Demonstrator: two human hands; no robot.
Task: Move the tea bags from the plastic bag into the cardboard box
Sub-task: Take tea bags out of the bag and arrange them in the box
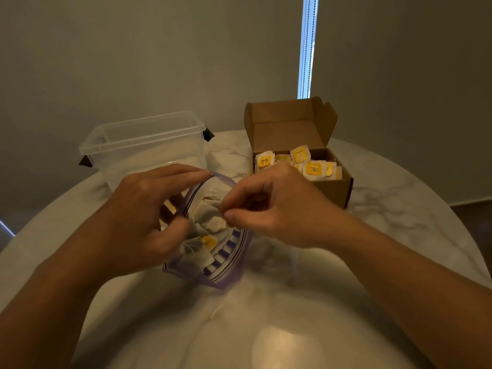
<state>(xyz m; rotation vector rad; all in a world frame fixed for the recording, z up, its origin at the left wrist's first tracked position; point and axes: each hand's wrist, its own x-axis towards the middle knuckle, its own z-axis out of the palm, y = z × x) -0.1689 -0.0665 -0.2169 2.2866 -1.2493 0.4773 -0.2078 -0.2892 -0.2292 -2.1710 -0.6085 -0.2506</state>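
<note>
**Now: two hands at an open bag of tea bags**

Seen from above, a person's bare forearms reach in over a round white marble-patterned table (399, 203).

At the back left stands a clear plastic tub (143, 145) with black clips at its ends and no lid on it.

In front of it, the left hand (138, 209) grips the left side of a clear plastic bag (229, 272) with a purple zip rim. The thumb lies in front and the fingers show through the plastic behind, with the forefinger stretched along the far rim. The bag sits on the table between the two hands, its mouth held wide and facing the viewer. Several pale tea bags (198, 255) lie inside, one showing a yellow tag.

To the right, the right hand (271, 206) has its fingers curled. Its thumb and forefinger are pinched together on the edge of one tea bag (209, 210) at the bag's mouth, though the grip is slightly blurred.

Just behind that hand sits a brown cardboard box (335, 190), its lid (287, 126) standing upright. More yellow-tagged sachets (314, 169) already lie heaped inside it.

Above the box, bead cords (307, 46) hang in a bright strip between two grey blinds.
</note>
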